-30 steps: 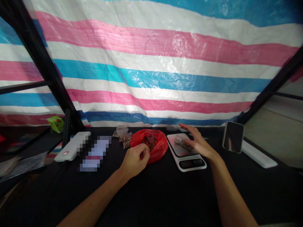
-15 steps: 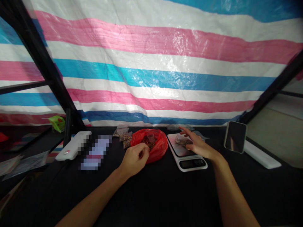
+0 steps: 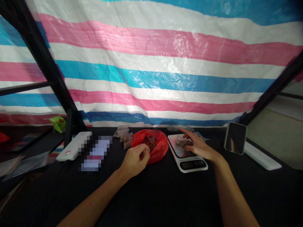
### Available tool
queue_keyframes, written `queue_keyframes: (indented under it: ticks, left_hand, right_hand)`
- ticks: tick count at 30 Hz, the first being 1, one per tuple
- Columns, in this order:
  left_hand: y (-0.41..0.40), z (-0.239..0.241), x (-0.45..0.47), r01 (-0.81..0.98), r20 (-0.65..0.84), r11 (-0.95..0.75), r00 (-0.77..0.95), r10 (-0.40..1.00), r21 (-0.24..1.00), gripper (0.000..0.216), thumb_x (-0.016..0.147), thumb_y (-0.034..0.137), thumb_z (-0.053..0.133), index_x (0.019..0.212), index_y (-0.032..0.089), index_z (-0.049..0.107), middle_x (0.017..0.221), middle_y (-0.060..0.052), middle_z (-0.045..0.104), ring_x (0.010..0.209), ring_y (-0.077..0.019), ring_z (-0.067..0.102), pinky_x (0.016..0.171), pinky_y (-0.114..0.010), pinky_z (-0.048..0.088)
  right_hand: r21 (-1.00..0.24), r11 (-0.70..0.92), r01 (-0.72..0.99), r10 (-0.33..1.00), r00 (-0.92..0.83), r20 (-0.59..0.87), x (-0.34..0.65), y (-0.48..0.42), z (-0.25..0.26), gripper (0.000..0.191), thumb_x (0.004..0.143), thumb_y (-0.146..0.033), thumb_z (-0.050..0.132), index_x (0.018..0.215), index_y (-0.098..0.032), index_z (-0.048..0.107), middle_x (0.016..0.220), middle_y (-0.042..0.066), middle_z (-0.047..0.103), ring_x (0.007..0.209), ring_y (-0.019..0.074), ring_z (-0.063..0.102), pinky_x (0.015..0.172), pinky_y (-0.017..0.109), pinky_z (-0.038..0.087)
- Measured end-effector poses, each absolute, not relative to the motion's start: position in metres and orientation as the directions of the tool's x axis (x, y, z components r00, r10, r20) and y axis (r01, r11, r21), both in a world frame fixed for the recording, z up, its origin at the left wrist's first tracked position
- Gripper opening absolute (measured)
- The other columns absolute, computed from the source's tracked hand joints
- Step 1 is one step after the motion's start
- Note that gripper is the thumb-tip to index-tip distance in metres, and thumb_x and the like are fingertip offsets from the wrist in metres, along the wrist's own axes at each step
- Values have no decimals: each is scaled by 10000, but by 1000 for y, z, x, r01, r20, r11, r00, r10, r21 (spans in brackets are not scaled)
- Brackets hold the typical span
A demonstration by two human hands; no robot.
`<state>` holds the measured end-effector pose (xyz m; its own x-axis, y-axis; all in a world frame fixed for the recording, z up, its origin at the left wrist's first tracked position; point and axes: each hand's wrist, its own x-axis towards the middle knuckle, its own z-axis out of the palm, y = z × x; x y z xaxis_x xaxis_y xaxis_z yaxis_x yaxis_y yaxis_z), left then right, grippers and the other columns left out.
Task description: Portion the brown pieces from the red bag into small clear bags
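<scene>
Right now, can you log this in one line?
left hand: curled at red plastic bag, grasp hidden | right hand: open at small plastic bag on digital scale | ziplock bags: left of red bag

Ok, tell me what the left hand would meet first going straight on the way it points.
Most likely the red bag: the left hand points at its near side and overlaps it in view, though depth leaves contact unclear.

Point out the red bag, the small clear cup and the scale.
Red bag (image 3: 161, 150), head view: its right wall.
Small clear cup (image 3: 151, 138), head view: its side.
Scale (image 3: 183, 153), head view: bare plate near its display.
</scene>
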<state>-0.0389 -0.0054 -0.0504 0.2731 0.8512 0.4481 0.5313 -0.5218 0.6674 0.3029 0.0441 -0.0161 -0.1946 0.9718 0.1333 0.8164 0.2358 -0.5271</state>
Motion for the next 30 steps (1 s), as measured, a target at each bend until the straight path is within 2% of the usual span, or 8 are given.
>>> queue_keyframes:
  ticks: [2, 4, 7, 10, 14, 17, 25, 30]
  left_hand:
    - [-6, -50, -38, 527, 454, -525, 271, 849, 668, 203, 965, 201, 493, 827, 193, 641, 719, 10, 655, 617, -112, 578, 616, -234, 402]
    - [-6, -50, -38, 524, 456, -528, 272, 848, 669, 206, 965, 202, 492, 824, 193, 642, 720, 8, 659, 616, -113, 581, 616, -235, 402]
    - [-6, -50, -37, 526, 450, -527, 279, 848, 667, 211, 972, 211, 489, 837, 194, 650, 748, 0, 684, 637, -119, 602, 626, -239, 411]
    - [-6, -51, -37, 532, 449, -525, 278, 849, 664, 214, 973, 209, 483, 836, 196, 648, 746, 0, 685, 636, -120, 605, 626, -241, 413]
    - [-5, -51, -38, 536, 453, -526, 275, 848, 660, 224, 981, 216, 478, 831, 197, 643, 727, 3, 672, 617, -118, 589, 618, -247, 408]
    - [-5, -52, -38, 529, 457, -532, 279, 845, 661, 195, 959, 197, 496, 829, 196, 642, 729, 6, 670, 616, -117, 586, 618, -244, 408]
    - [-5, -52, -37, 529, 450, -532, 287, 846, 661, 218, 973, 213, 478, 831, 195, 643, 727, 5, 663, 616, -116, 576, 624, -250, 405]
    - [-5, -52, -37, 523, 452, -540, 298, 841, 659, 178, 942, 178, 498, 834, 196, 638, 745, 5, 667, 633, -118, 588, 626, -248, 406]
  right_hand:
    - [-534, 230, 814, 973, -185, 137, 300, 46, -17, 706, 784, -258, 713, 1472, -281, 557, 1214, 100, 708, 1111, 308, 672, 1034, 524, 485]
    - [-603, 261, 754, 965, -189, 182, 292, 48, -15, 561, 833, -309, 702, 1385, -254, 622, 1201, 98, 728, 1081, 293, 693, 1015, 489, 513]
    - [-686, 428, 588, 900, -208, 383, 264, 45, -10, 397, 913, -301, 620, 1306, -251, 650, 1262, 79, 712, 1146, 259, 677, 1040, 429, 514]
    - [-557, 601, 573, 788, -310, 532, 229, 37, -6, 448, 931, -185, 554, 1361, -283, 631, 1242, 69, 690, 1137, 239, 661, 1031, 409, 514]
    - [-357, 666, 656, 726, -458, 513, 194, 26, -10, 650, 876, -55, 541, 1468, -324, 544, 1268, 67, 676, 1135, 260, 632, 1016, 450, 498]
    - [-262, 665, 699, 714, -494, 496, 185, 24, -15, 674, 883, -57, 565, 1509, -295, 490, 1260, 73, 699, 1099, 272, 621, 981, 458, 479]
    - [-223, 594, 773, 759, -448, 472, 184, 28, -22, 567, 920, -117, 593, 1463, -267, 527, 1288, 63, 719, 1069, 270, 630, 939, 437, 464]
    - [-199, 591, 782, 756, -450, 476, 184, 28, -23, 484, 909, -119, 610, 1368, -271, 595, 1216, 57, 743, 1050, 275, 618, 894, 423, 458]
